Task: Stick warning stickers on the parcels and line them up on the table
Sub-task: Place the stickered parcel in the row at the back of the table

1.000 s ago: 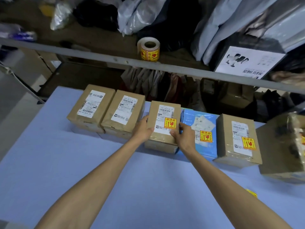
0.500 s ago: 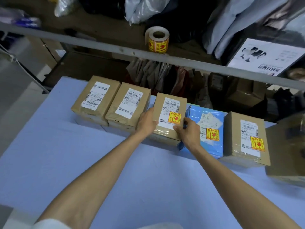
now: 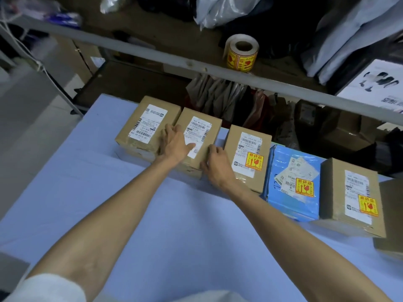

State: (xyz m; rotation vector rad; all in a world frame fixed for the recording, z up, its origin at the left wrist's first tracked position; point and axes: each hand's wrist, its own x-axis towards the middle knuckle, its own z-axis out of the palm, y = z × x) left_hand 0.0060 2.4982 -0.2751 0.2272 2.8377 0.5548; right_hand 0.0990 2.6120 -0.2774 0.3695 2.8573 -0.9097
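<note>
Both hands are on the second parcel [image 3: 197, 136] from the left, a small brown carton in the row along the far edge of the blue table [image 3: 152, 225]. The left hand [image 3: 174, 143] lies flat on its top with fingers spread over the shipping label, and the right hand [image 3: 216, 164] cups its near right corner, fingers curled against the side. This box and the leftmost parcel [image 3: 146, 125] touching it carry no warning sticker yet, while the third carton [image 3: 248, 153], the blue mailer [image 3: 292, 182] and the carton [image 3: 351, 192] to the right each show a yellow one. The sticker roll [image 3: 241, 52] sits on the far shelf. The box looks stiff, taped and light enough to slide; I'd grip it by opposite side walls rather than the glossy label
</note>
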